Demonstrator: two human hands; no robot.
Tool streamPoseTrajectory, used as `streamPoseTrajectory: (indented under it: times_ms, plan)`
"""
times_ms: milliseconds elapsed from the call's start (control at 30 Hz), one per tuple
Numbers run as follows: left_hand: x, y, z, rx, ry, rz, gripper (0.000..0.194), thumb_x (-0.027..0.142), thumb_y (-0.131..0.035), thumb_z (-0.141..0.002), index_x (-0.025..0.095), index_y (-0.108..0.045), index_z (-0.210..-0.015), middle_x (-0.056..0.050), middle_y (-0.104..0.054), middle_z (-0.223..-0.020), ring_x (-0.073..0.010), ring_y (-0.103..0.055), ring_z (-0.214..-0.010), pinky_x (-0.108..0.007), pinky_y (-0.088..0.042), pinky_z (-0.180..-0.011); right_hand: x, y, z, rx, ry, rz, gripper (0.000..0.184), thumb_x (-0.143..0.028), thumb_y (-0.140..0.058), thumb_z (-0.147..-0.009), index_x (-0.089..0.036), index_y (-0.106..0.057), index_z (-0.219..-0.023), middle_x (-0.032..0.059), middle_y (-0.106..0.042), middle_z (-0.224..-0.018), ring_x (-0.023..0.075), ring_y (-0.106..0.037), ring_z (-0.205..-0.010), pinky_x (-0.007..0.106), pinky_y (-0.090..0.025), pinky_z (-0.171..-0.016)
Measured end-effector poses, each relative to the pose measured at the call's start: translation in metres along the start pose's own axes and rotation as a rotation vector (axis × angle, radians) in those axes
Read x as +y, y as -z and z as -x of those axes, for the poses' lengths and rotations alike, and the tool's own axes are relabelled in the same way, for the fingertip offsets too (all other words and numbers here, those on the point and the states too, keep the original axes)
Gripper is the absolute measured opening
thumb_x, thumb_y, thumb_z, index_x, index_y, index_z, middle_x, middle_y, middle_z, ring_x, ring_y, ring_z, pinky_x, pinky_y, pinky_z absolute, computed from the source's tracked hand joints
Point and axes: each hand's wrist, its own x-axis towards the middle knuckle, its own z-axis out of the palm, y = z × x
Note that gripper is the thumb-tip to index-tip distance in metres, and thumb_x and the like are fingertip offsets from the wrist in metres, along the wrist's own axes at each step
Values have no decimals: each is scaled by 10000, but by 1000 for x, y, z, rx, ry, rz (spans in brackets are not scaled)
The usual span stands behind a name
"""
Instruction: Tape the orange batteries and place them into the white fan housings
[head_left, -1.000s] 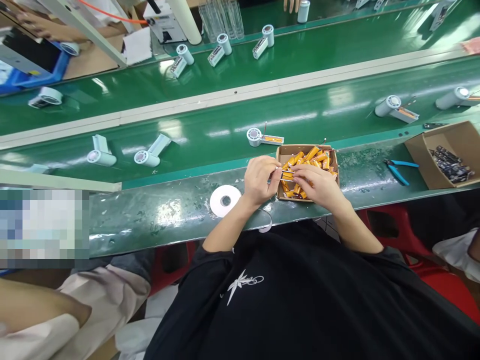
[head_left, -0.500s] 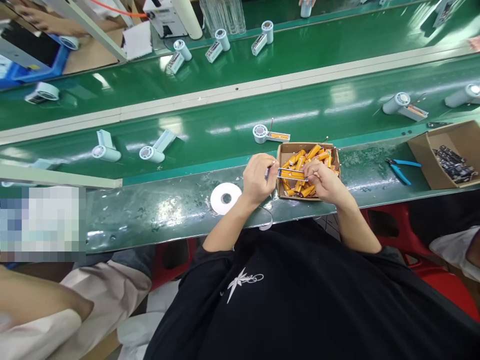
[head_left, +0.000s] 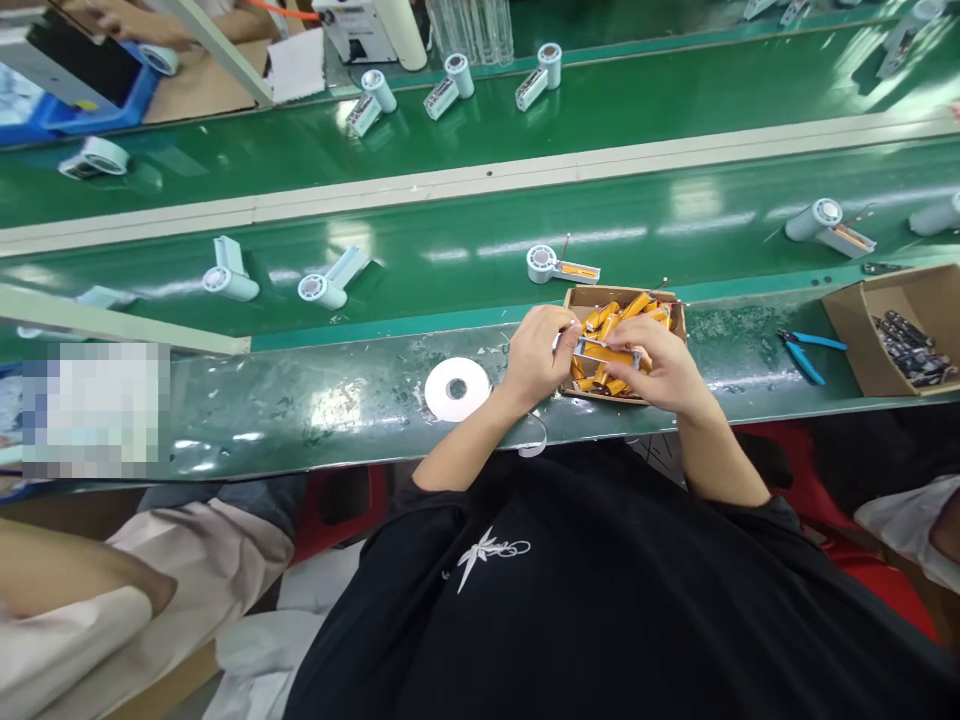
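Observation:
Both hands hold one light-coloured fan handle housing [head_left: 587, 352] with an orange battery lying along it, just above a small cardboard box [head_left: 680, 322] of orange batteries [head_left: 637, 303]. My left hand [head_left: 541, 352] is closed around the housing's left end, where the fan head is mostly hidden by the fingers. At the other end, the thumb and fingers of my right hand [head_left: 664, 365] pinch the housing. A roll of white tape [head_left: 436, 390] lies on the bench left of my left forearm, a loose strip hanging at the bench edge.
Blue-handled cutters [head_left: 806, 362] lie right of the batteries, beside a cardboard box [head_left: 847, 335] of dark parts. On the green belt [head_left: 420, 225] ahead are several pale fan bodies, one [head_left: 541, 264] just beyond the battery box. Co-workers sit on both sides; another person's hands show at top left.
The view has shifted slightly, moving the scene a little right. My right hand's fingers have shifted along the housing's right end. The left hand keeps its hold.

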Motion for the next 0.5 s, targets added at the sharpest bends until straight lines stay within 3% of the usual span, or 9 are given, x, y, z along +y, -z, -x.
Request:
streamPoseTrajectory:
  times_ms: [67, 133, 200, 233, 300, 400, 500]
  plan:
    - [-4, 1, 0, -22, 46, 36, 328, 516, -398, -1200, 269, -613, -1206, -86, -774, -1189, -231, -713, -1195, -438, -578, -1047, 8, 4, -18, 56, -11, 24, 203, -519, -776, -1000, -317, -758, -995, 31, -761, -936, 251, -751, -906, 482, -651, -861]
    - [-11, 6, 6, -57, 76, 33, 460, 630, -478, -1152, 293, -543, -1458, -123, -713, -1450, -275, -609, -1433, -505, -518, -1197, 22, 13, -42, 149, -52, -61, 250, -550, -808, -970, -311, -745, -1006, 16, -726, -877, 225, -706, -798, 440, -618, -734]
    - [-23, 21, 22, -99, 110, -1, 658, 691, -539, -1108, 288, -437, -1619, -146, -623, -1612, -312, -499, -1557, -557, -442, -1288, 42, 27, -69, 227, -95, -152, 370, -615, -885, -885, -324, -728, -1050, -2, -688, -831, 208, -642, -717, 419, -564, -647]
    - [-30, 31, 34, -121, 141, -24, 663, 681, -537, -1111, 275, -447, -1628, -146, -626, -1613, -319, -487, -1563, -569, -425, -1303, 53, 34, -83, 265, -104, -182, 413, -641, -912, -848, -337, -719, -1051, -8, -669, -811, 202, -602, -685, 421, -536, -624]
    - [-45, 57, 66, -168, 238, -94, 533, 606, -514, -1135, 244, -586, -1520, -135, -707, -1504, -329, -526, -1510, -580, -429, -1298, 78, 46, -109, 303, -106, -180, 423, -658, -925, -837, -374, -708, -1063, -3, -668, -837, 201, -556, -697, 439, -514, -650]
    - [-62, 98, 123, -253, 473, -295, 395, 515, -600, -1094, 226, -739, -1325, -139, -753, -1437, -392, -532, -1471, -637, -422, -1287, 119, 54, -140, 260, -72, -22, 318, -628, -830, -956, -398, -686, -1121, 18, -690, -965, 206, -549, -820, 452, -524, -792]
    - [-69, 128, 170, -381, 651, -441, 515, 470, -686, -1032, 241, -685, -1493, -139, -618, -1661, -457, -455, -1540, -693, -398, -1287, 156, 51, -158, 160, -61, 148, 219, -503, -786, -1008, -311, -693, -1057, 29, -668, -966, 197, -547, -900, 438, -511, -916]
